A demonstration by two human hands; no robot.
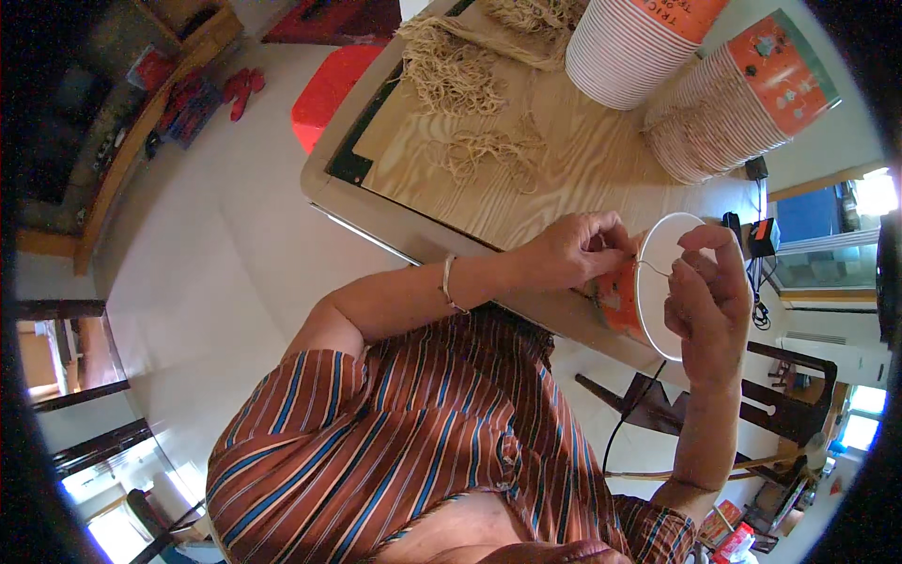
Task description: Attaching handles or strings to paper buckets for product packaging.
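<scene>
A paper cup (620, 303) with orange printed sides and a white rim lies tilted at the table's near right edge, its mouth toward my right hand. A thin piece of twine (653, 268) crosses its rim. My left hand (575, 252) is closed in a pinch at the cup's outer side, by one end of the twine. At the cup's mouth, my right hand (707, 296) has its fingers curled, with thumb and fingers closed at the twine's other end. Exactly how much twine sits between the fingers is hidden.
Two stacks of nested paper cups, one white-sided (634, 56) and one wrapped in twine (714, 122), stand at the far right. Bundled twine (451, 75) and a loose tangle (484, 155) lie on the wooden tabletop (404, 155). A red stool (334, 94) is beyond the left edge.
</scene>
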